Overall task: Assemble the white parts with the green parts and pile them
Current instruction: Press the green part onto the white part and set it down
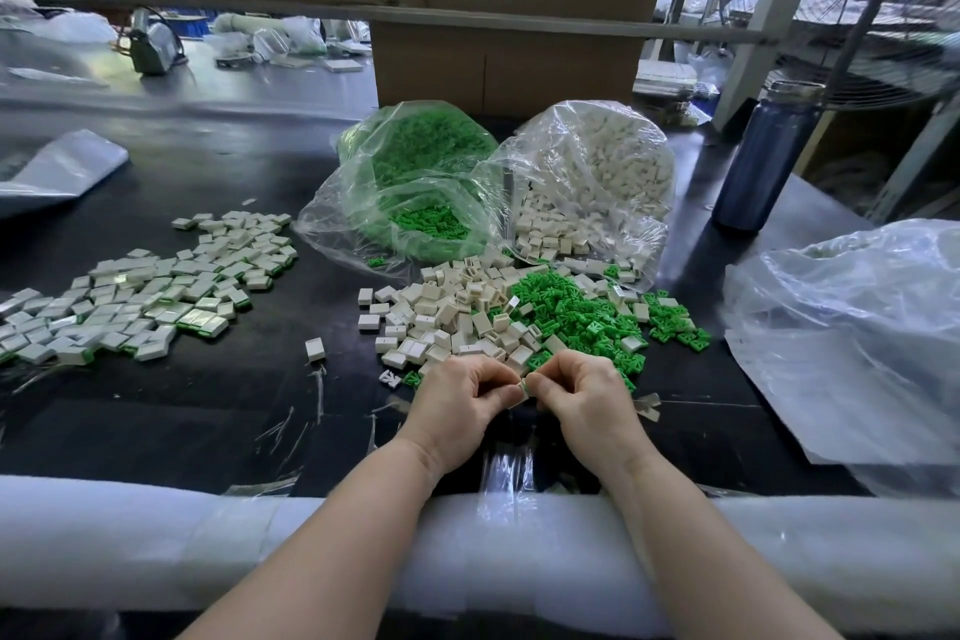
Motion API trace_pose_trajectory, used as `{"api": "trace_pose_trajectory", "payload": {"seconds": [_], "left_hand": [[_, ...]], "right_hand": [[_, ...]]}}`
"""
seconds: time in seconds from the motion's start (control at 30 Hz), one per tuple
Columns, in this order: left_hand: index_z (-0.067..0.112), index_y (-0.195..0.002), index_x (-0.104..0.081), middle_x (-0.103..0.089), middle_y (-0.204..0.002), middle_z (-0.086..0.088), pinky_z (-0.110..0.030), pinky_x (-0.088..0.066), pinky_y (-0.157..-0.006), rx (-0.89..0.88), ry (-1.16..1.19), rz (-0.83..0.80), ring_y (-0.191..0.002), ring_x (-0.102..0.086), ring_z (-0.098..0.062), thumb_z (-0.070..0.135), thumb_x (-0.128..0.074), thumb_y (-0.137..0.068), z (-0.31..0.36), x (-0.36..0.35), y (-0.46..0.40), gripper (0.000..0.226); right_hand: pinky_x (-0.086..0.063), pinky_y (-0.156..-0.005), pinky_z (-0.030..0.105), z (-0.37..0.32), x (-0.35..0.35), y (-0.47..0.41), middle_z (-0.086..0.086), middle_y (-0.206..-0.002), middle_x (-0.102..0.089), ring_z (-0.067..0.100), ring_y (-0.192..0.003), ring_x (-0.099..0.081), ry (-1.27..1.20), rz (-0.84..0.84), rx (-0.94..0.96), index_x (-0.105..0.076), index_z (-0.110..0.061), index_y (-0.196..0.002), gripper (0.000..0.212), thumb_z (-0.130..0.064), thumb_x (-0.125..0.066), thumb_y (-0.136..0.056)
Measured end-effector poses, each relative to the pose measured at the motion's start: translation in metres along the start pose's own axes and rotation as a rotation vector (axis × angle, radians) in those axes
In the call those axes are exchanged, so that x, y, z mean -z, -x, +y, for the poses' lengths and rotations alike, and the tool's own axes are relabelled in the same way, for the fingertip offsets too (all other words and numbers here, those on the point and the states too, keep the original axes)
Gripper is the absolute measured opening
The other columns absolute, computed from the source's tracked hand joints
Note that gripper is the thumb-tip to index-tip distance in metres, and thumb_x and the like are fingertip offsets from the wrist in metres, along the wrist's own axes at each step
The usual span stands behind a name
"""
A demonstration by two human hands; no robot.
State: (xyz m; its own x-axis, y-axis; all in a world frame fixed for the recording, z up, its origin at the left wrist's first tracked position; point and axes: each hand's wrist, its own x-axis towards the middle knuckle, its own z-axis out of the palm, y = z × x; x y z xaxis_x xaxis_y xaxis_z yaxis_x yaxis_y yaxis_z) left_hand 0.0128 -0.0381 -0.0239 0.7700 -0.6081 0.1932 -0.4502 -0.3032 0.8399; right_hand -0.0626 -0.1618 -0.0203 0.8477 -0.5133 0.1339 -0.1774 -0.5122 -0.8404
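Between our pinching fingertips (535, 387) sits one white part (521, 390) with a green edge (mid-press, we judge), left hand (462, 398) and right hand (582, 392) both gripping it. Next: seat it fully, then carry it to the finished pile (135, 291), far left.

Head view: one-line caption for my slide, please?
Both hands pinch a white-and-green part together in front of loose white parts and green parts; assembled pile lies left.

A factory workbench: bulk bags of plastic parts (592, 182), stacked cartons (509, 62), an industrial fan (893, 5)
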Motion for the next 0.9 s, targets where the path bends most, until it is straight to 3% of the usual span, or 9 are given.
{"api": "trace_pose_trajectory", "payload": {"seconds": [0.27, 0.43, 0.67, 0.9], "left_hand": [[0.009, -0.091, -0.072, -0.068, -0.085, 0.000, -0.021, -0.050, -0.082, -0.033, -0.024, -0.011, -0.083, -0.063, -0.013, 0.013, -0.070, -0.080, 0.0005, 0.0010, 0.0014, 0.012], [0.008, -0.094, -0.072, -0.070, -0.089, -0.003, -0.014, -0.048, -0.081, 0.010, 0.066, 0.027, -0.084, -0.064, -0.012, 0.011, -0.069, -0.081, 0.0028, 0.0001, -0.0003, 0.013], [0.010, -0.095, -0.072, -0.071, -0.091, -0.004, -0.023, -0.050, -0.085, 0.021, 0.037, 0.049, -0.087, -0.065, -0.016, 0.015, -0.068, -0.083, 0.0020, -0.0016, -0.0014, 0.014], [0.013, -0.095, -0.072, -0.070, -0.089, 0.001, -0.009, -0.045, -0.075, 0.007, -0.053, 0.070, -0.083, -0.063, -0.012, 0.018, -0.067, -0.084, -0.0005, -0.0035, -0.0028, 0.013]], "right_hand": [[-0.048, -0.067, 0.039, 0.0011, 0.0000, -0.0001, -0.004, -0.059, -0.058, 0.016, -0.062, -0.054, -0.021, -0.017, -0.015, -0.064, -0.014, -0.068, 0.016, -0.016, -0.068, -0.083], [-0.052, -0.069, 0.041, -0.0032, -0.0013, 0.0025, 0.003, -0.066, -0.066, 0.023, -0.066, -0.062, -0.084, 0.057, 0.024, -0.068, -0.010, -0.073, 0.012, -0.015, -0.068, -0.084], [-0.051, -0.078, 0.043, -0.0028, -0.0020, 0.0035, 0.003, -0.076, -0.068, 0.022, -0.076, -0.063, -0.013, 0.075, 0.061, -0.071, -0.010, -0.084, 0.010, -0.016, -0.064, -0.087], [-0.049, -0.087, 0.034, -0.0049, -0.0033, 0.0062, 0.005, -0.093, -0.071, 0.020, -0.089, -0.064, 0.119, 0.083, 0.096, -0.071, -0.011, -0.096, 0.013, -0.011, -0.062, -0.087]]}}
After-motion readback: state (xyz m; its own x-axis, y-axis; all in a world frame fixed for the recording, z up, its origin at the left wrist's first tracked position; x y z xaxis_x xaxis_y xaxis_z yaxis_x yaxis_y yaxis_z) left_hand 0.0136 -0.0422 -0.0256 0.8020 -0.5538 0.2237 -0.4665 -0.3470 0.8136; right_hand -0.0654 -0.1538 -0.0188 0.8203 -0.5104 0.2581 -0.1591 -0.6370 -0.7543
